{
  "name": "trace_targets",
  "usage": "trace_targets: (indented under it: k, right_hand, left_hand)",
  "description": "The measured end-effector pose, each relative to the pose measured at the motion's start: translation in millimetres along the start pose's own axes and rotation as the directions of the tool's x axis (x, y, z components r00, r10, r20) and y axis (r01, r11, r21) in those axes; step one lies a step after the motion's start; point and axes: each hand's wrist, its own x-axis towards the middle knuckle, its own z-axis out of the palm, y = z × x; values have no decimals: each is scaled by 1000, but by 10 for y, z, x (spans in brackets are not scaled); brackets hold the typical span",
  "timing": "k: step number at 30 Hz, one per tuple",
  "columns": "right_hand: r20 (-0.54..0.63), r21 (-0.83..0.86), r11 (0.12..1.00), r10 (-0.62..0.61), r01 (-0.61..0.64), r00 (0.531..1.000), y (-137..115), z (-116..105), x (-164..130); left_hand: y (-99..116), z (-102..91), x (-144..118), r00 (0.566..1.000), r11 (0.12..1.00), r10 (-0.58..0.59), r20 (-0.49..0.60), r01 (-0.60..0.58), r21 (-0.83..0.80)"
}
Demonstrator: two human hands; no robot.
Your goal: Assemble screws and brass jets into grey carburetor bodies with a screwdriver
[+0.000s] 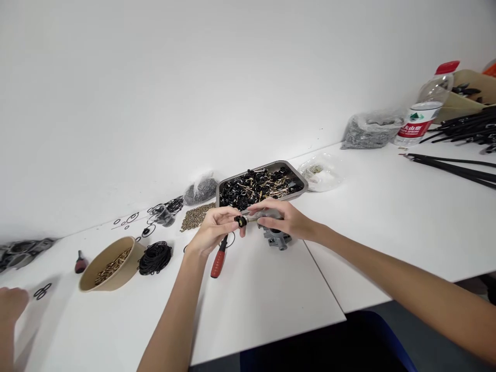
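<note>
Between the thumb and fingers of my left hand is a small black fitting. A thin metal rod runs from it toward my right hand, whose thumb and fingers close around the rod's far end. That end is hidden by the fingers. Just below my right hand, a grey cast metal housing rests on the white table. A screwdriver with a red handle lies below my left hand, and a black ring is partly visible beside it.
Behind my hands stands a metal tray of black and brass parts. Leftward are brass pieces, black rings and a paper bowl. A water bottle stands far right. Another person's hand is at the left edge.
</note>
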Motion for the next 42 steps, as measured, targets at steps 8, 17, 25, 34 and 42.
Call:
trace_targets:
  k: [8,17,25,34,42]
  right_hand:
    - [-217,28,998,67,-63,974,69,106,-9]
    - [-313,-353,932,-196,78,929,147,165,-22]
    - [76,-236,971,-20,38,997,81,-70,6]
    - [242,-257,965,121,-56,963,239,-158,-18]
    - [-29,-265,962,54,-60,998,296,68,-34]
  left_hand:
    - [-189,325,163,981,991,-36,-190,11,-132]
    - [-168,605,124,913,987,117,-390,-65,145]
    - [-175,499,157,802,970,241,-546,-181,163]
    - [-224,418,185,782,975,222,-582,-172,141]
    - [-253,403,202,762,973,231,-605,-186,138]
